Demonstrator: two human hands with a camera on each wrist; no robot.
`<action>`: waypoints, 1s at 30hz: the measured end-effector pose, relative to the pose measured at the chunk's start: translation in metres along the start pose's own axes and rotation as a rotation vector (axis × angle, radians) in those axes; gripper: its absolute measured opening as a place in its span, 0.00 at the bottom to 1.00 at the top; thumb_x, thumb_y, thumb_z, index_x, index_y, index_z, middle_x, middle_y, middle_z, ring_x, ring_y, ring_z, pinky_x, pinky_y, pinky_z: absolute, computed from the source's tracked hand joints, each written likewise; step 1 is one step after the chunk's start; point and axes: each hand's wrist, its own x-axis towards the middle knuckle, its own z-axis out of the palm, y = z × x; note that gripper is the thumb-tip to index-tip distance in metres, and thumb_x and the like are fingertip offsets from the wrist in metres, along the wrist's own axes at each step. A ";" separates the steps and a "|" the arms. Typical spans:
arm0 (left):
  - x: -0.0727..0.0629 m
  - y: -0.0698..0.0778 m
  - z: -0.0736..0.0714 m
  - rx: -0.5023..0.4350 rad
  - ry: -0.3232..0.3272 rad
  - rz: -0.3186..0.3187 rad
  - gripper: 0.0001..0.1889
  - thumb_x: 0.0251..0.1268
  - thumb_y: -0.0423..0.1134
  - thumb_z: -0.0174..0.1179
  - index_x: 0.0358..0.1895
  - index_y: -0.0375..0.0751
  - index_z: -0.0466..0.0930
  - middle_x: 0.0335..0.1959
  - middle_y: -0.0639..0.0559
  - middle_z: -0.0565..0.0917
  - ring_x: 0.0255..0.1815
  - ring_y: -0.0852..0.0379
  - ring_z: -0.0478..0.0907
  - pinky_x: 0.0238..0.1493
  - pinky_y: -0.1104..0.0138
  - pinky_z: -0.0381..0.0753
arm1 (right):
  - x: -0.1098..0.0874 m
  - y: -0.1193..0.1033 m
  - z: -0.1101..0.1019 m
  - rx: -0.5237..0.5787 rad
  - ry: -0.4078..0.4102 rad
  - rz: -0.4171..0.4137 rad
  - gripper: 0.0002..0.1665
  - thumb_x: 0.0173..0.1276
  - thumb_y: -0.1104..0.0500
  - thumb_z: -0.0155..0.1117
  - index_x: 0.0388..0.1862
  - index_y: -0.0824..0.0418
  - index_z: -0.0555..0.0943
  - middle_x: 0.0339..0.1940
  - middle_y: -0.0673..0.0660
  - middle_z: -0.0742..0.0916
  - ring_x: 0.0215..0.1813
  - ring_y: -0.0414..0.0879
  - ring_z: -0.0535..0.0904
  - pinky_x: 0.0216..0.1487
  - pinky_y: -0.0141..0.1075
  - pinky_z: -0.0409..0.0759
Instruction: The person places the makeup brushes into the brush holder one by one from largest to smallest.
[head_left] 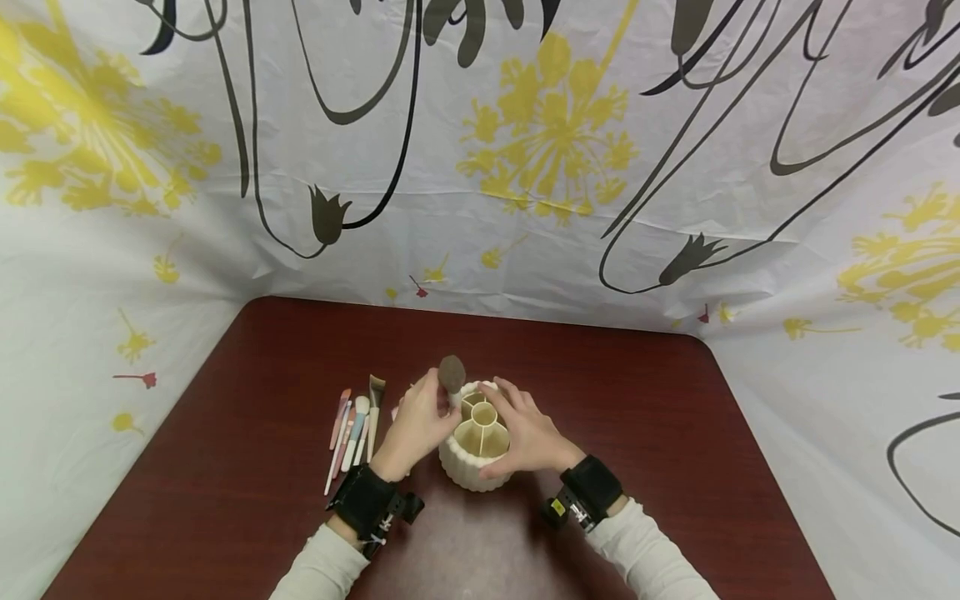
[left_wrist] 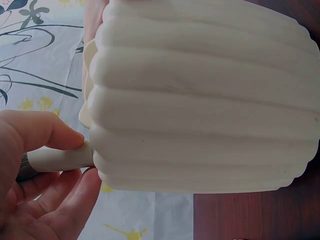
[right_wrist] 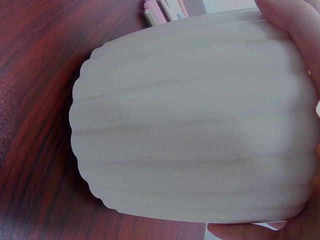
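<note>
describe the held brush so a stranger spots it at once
On the dark red table stands a ribbed white holder. At its top, the left hand pinches the brush. Its bristles point up; the other brushes lie flat.

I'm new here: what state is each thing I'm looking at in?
Held brush: upright, bristles up; lower end hidden by the holder's rim
Holder: upright, open-topped, divided into compartments
Left hand: pinching the held brush
Right hand: gripping the holder near its rim
Loose brushes: lying on the table, bunched together
Cloth: hanging behind the table, creased
</note>
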 end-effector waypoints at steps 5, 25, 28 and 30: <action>-0.008 -0.001 0.002 -0.008 -0.011 -0.001 0.12 0.48 0.31 0.61 0.35 0.39 0.68 0.23 0.54 0.69 0.22 0.63 0.67 0.23 0.71 0.67 | -0.003 -0.001 0.004 0.007 -0.012 -0.008 0.69 0.33 0.30 0.71 0.72 0.47 0.49 0.72 0.57 0.53 0.66 0.57 0.58 0.37 0.52 0.75; -0.007 -0.003 -0.001 -0.045 -0.069 0.042 0.20 0.51 0.30 0.61 0.49 0.38 0.70 0.32 0.53 0.73 0.28 0.60 0.69 0.29 0.69 0.69 | 0.004 0.002 -0.019 0.215 -0.193 -0.001 0.66 0.43 0.42 0.73 0.73 0.49 0.42 0.74 0.54 0.41 0.70 0.65 0.41 0.56 0.62 0.62; -0.008 -0.004 -0.002 -0.038 -0.087 0.046 0.20 0.50 0.30 0.61 0.49 0.37 0.70 0.32 0.54 0.72 0.27 0.61 0.67 0.28 0.70 0.68 | 0.006 0.002 -0.024 0.246 -0.249 -0.008 0.65 0.44 0.47 0.73 0.73 0.50 0.41 0.74 0.53 0.39 0.70 0.67 0.36 0.60 0.65 0.50; -0.008 -0.005 -0.003 -0.036 -0.093 0.044 0.20 0.48 0.30 0.62 0.48 0.37 0.70 0.31 0.54 0.72 0.26 0.61 0.66 0.26 0.70 0.67 | 0.007 0.003 -0.025 0.248 -0.266 -0.016 0.65 0.44 0.49 0.72 0.73 0.51 0.41 0.74 0.53 0.40 0.70 0.67 0.36 0.61 0.65 0.48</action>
